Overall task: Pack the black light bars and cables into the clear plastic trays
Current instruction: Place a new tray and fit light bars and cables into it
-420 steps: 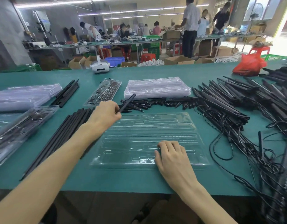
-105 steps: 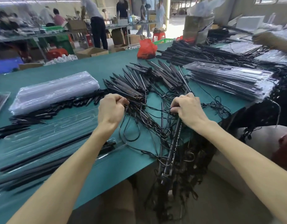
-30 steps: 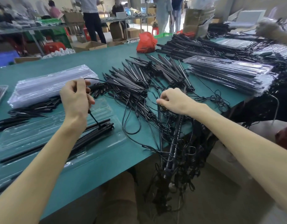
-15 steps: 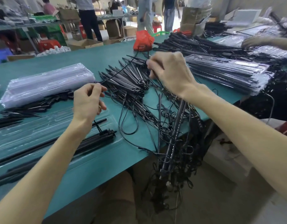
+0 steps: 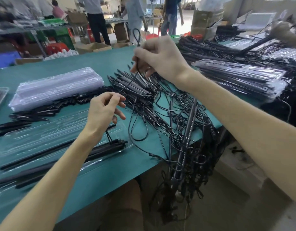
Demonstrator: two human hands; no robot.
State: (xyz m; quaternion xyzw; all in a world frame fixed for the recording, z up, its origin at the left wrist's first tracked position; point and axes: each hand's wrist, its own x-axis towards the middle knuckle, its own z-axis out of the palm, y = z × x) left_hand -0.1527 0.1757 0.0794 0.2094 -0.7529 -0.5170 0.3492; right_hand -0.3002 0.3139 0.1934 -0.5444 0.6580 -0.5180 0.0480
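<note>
Teasing one cable [image 5: 128, 83] from the tangle [image 5: 175, 117]

Nearest, light bars [image 5: 100, 148] lie in the clear tray [image 5: 52, 130] on the counter [image 5: 110, 167]. Beyond, our left hand [image 5: 104, 112], then our right hand [image 5: 160, 59], pinch the thin strand taut. It looks light, limp and likely to snag, so we'd hold it near its ends.

Right hand [image 5: 160, 59]: low on the tangle [image 5: 177, 122] 1.0 s ago, it is now lifted clear toward 12 o'clock. It pinches one cable [image 5: 129, 84], whose looped end stands above the fingers.

Left hand [image 5: 104, 112]: buried in the tangle 3.5 s ago, it is now above the 3 o'clock end of the tray [image 5: 44, 130], pinching the same cable lower down. The cable runs straight between both hands.

Tray: empty 14.0 s ago, it now holds light bars [image 5: 102, 149] along its 6 o'clock side.
</note>
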